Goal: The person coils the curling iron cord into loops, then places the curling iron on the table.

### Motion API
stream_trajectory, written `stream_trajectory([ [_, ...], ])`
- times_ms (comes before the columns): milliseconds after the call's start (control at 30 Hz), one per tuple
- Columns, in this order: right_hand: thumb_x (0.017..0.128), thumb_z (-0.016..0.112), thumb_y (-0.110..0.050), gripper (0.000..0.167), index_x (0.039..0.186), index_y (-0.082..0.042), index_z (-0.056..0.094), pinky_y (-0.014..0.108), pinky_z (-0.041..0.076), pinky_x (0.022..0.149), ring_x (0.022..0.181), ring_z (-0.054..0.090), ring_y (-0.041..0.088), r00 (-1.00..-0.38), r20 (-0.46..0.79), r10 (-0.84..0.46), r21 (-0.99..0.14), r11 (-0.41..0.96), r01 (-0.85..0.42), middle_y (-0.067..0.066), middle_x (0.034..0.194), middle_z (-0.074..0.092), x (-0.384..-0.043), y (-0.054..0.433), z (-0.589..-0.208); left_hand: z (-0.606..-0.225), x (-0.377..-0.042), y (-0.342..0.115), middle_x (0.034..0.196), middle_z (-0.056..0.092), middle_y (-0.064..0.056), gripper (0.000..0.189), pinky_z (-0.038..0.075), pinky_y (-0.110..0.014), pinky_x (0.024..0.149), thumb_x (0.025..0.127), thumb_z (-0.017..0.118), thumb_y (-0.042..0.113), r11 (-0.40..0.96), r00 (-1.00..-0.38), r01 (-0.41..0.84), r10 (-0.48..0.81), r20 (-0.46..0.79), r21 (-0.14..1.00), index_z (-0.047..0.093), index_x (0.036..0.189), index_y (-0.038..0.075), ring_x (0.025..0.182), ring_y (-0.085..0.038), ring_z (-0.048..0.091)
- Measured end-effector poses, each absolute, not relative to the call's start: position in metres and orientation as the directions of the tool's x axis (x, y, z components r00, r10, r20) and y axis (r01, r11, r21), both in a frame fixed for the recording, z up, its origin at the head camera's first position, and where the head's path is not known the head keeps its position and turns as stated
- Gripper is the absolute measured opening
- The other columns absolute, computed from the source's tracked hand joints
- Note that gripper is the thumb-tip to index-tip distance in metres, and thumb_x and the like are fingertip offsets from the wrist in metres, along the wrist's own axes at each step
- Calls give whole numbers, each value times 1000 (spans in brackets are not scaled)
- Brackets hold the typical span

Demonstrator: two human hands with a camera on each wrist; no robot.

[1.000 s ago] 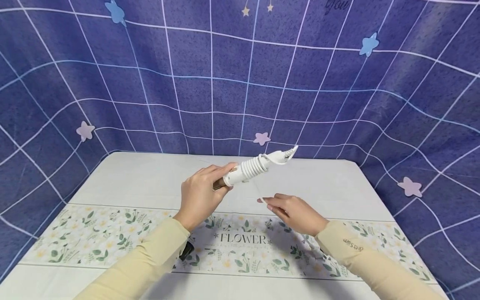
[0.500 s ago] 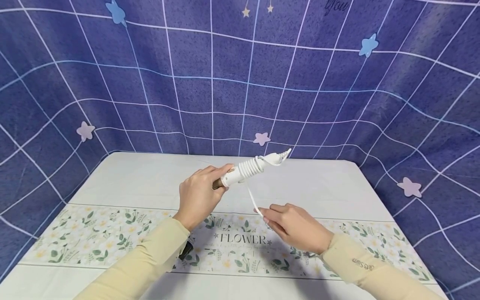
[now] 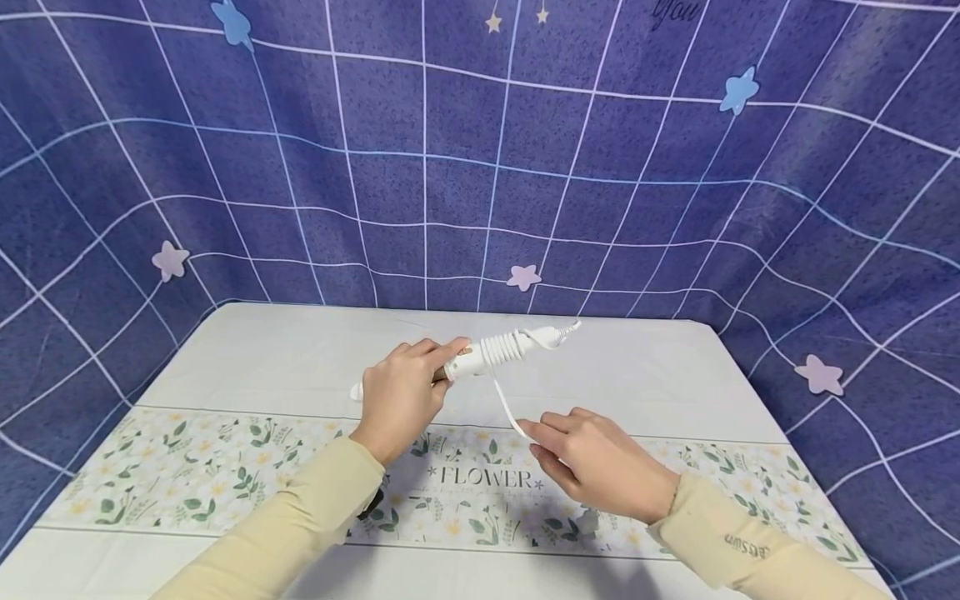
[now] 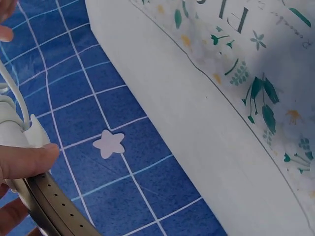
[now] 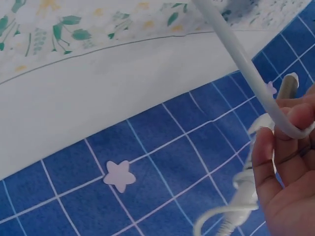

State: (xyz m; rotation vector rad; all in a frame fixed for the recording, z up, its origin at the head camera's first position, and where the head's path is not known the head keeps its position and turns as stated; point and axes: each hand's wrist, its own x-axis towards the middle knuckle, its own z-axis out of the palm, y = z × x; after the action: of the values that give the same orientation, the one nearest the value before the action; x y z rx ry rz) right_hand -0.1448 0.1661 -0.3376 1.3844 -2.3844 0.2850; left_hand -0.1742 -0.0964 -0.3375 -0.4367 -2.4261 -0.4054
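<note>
My left hand (image 3: 400,402) grips a curling iron (image 3: 467,363) by its brown barrel, and its white handle points right. In the left wrist view the barrel (image 4: 55,206) has a row of small holes, with a thumb (image 4: 34,160) over its base. Several turns of white cord (image 3: 501,350) wrap the handle. A loose length of it hangs down to my right hand (image 3: 607,462), which pinches it in its fingertips. The right wrist view shows the cord (image 5: 241,56) passing across the fingers (image 5: 264,150). A white tip (image 3: 356,392) shows left of my left hand.
Under both hands lies a white tablecloth (image 3: 285,358) with a floral band lettered FLOWER (image 3: 487,477). A blue gridded curtain (image 3: 450,192) with star shapes rises behind the table and along both sides.
My right hand has moved down toward me, drawing a longer stretch of cord away from the handle. The handle end of the curling iron has dipped, and its far tip now shows on the left.
</note>
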Motion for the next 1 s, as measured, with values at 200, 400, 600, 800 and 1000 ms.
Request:
stream_trajectory([
  [200, 87, 73, -7, 28, 115, 0, 72, 24, 48, 64, 64, 58, 7, -379, 433, -818, 107, 464, -880, -3, 82, 65, -141, 162, -331, -343, -172, -94, 92, 74, 4, 53, 49, -38, 39, 75, 87, 4, 897, -675, 440, 296, 676, 47, 76, 121, 28, 75, -23, 69],
  [400, 85, 76, -7, 25, 110, -1, 73, 24, 46, 59, 63, 62, 9, -314, 486, -816, 191, 449, -873, 0, 82, 67, -145, 160, -315, -346, -172, -92, 90, 74, 2, 47, 52, -35, 43, 78, 84, 4, 887, -638, 461, 352, 684, -26, 76, 120, 25, 73, -24, 68],
  [600, 83, 80, -9, 21, 103, -6, 74, 22, 44, 51, 54, 53, 10, -306, 494, -814, 220, 457, -862, -1, 84, 67, -151, 160, -300, -349, -170, -92, 92, 74, 1, 56, 52, -31, 47, 71, 85, -1, 878, -628, 471, 403, 665, -88, 75, 121, 23, 72, -23, 66],
  [800, 84, 81, -13, 14, 97, -10, 76, 21, 41, 49, 51, 49, 10, -307, 479, -822, 231, 456, -859, -3, 82, 67, -157, 158, -289, -351, -166, -90, 93, 73, 0, 62, 54, -29, 54, 65, 87, -2, 863, -621, 483, 456, 638, -147, 74, 120, 23, 75, -24, 65],
  [1000, 86, 81, -20, 11, 92, -12, 77, 22, 40, 49, 49, 44, 8, -276, 463, -843, 298, 441, -847, -5, 72, 57, -167, 156, -278, -352, -163, -89, 94, 73, 0, 60, 53, -28, 55, 67, 87, 0, 851, -608, 483, 495, 621, -205, 74, 120, 25, 77, -23, 65],
])
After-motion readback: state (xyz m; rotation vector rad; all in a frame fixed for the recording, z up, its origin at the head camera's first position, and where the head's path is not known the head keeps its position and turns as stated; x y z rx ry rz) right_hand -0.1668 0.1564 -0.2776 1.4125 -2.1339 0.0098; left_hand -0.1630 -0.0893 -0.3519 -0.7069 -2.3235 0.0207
